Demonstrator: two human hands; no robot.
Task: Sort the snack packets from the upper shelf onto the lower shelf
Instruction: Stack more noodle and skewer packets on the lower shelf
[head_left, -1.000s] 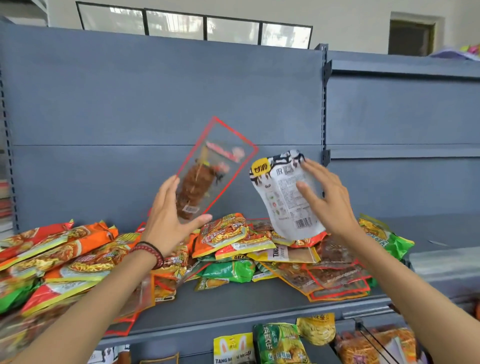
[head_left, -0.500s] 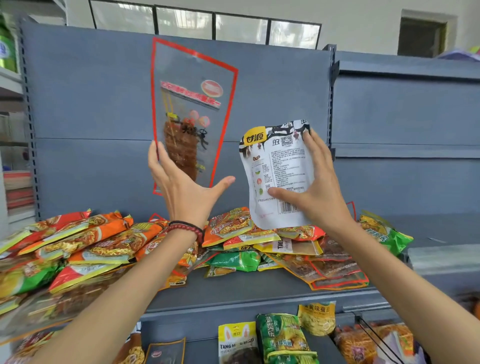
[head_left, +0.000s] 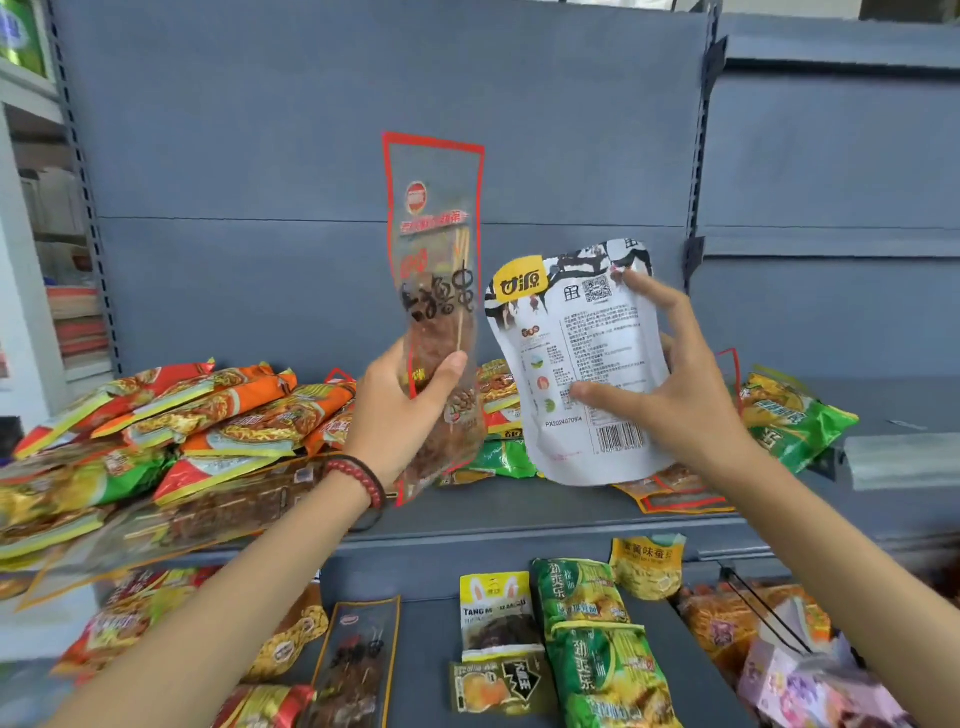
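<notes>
Gripping clear packet (head_left: 434, 291) upright in left hand (head_left: 402, 410); right hand (head_left: 670, 384) clutching white pouch (head_left: 576, 364)

Back panel (head_left: 311, 156): grey-blue metal, horiz. seam; directly behind grip. Slotted upright (head_left: 698, 156): grey; up & right of grip. Adj. bay (head_left: 831, 156): same grey; far right. Upper shelf (head_left: 519, 519): grey deck; below grip. White rack (head_left: 15, 234): far left, contents blurred. Light: even, diffuse.
</notes>
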